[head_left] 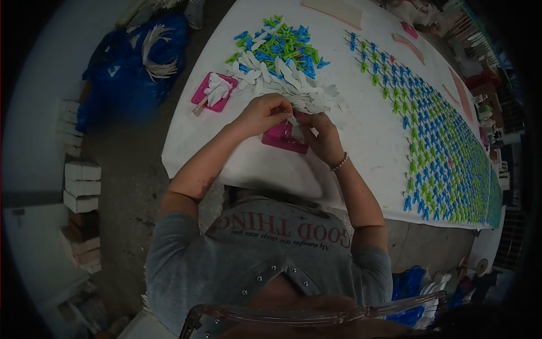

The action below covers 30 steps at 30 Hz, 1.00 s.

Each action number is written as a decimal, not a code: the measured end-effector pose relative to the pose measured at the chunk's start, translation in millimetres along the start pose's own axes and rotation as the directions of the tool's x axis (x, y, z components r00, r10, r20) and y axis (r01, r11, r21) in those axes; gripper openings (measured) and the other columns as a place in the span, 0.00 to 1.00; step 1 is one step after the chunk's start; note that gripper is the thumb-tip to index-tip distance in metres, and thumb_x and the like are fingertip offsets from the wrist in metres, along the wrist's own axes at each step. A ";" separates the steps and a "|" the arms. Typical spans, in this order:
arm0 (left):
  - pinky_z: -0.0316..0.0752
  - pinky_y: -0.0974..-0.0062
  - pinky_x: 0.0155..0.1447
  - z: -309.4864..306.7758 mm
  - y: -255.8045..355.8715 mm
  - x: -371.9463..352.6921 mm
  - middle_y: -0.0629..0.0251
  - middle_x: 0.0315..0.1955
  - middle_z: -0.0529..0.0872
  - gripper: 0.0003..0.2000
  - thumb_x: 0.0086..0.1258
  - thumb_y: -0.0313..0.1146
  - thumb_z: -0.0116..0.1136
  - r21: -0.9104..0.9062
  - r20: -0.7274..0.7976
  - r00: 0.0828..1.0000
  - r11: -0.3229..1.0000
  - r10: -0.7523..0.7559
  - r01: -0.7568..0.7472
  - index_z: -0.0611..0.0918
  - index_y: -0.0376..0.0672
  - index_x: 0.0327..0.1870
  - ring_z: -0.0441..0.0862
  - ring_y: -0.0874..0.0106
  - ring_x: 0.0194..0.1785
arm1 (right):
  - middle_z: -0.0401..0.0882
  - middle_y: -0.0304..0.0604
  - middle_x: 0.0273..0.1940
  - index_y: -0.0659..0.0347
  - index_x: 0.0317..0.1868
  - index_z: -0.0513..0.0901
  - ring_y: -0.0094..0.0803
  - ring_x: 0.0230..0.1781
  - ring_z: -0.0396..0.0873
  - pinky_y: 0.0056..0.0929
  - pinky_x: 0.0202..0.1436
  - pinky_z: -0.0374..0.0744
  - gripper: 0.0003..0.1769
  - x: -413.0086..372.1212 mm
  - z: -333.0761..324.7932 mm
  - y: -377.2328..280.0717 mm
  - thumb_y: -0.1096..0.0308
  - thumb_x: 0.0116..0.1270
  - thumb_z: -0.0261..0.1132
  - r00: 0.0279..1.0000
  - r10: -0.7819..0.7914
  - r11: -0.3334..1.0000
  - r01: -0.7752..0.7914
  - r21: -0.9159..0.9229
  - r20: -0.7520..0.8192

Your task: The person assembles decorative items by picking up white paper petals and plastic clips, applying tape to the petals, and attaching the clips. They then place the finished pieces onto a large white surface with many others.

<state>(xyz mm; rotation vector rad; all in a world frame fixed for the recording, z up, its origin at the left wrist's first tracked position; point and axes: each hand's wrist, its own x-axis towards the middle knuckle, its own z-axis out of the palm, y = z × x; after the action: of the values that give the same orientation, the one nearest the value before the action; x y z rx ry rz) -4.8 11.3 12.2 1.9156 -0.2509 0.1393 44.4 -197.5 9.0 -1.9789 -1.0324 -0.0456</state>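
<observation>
Above a pink tray [293, 147] near the table's front edge, my left hand [263, 116] and my right hand [323, 136] come close together. Both hands pinch with thumb and fingers. Whatever lies between the fingertips is too small and dim to make out. My hands and forearms cover part of the tray. Just beyond the fingers spreads a pile of flat white pieces [299, 90]. Behind it is a heap of green and blue clips [285, 48]. Left of my left hand sits a second pink tray [200, 101] with crumpled white material and a small brush-like tool [199, 107] on it.
Rows of blue and green clips [446, 152] cover the right side of the white table [361, 164]. Flat pinkish strips [409, 48] lie along the far side. A blue plastic bag [124, 79] stands off the table's left edge, and white stacked blocks [82, 179] are at left.
</observation>
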 end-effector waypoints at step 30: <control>0.74 0.77 0.41 20.5 0.8 8.4 0.65 0.36 0.79 0.12 0.58 0.26 0.62 -0.271 -0.026 0.999 0.962 0.021 -0.028 0.75 0.40 0.42 0.78 0.74 0.37 | 0.74 0.37 0.37 0.60 0.51 0.71 0.26 0.36 0.73 0.26 0.40 0.74 0.24 -1.2 2.4 3.4 0.83 0.52 0.59 0.988 0.125 0.943 -0.148 0.299 0.096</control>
<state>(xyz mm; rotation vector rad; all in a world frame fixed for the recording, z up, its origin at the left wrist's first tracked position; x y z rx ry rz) 2.6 -9.1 7.5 1.6376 -0.2644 0.1360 45.1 -197.5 4.8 -1.7726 -0.8874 0.2533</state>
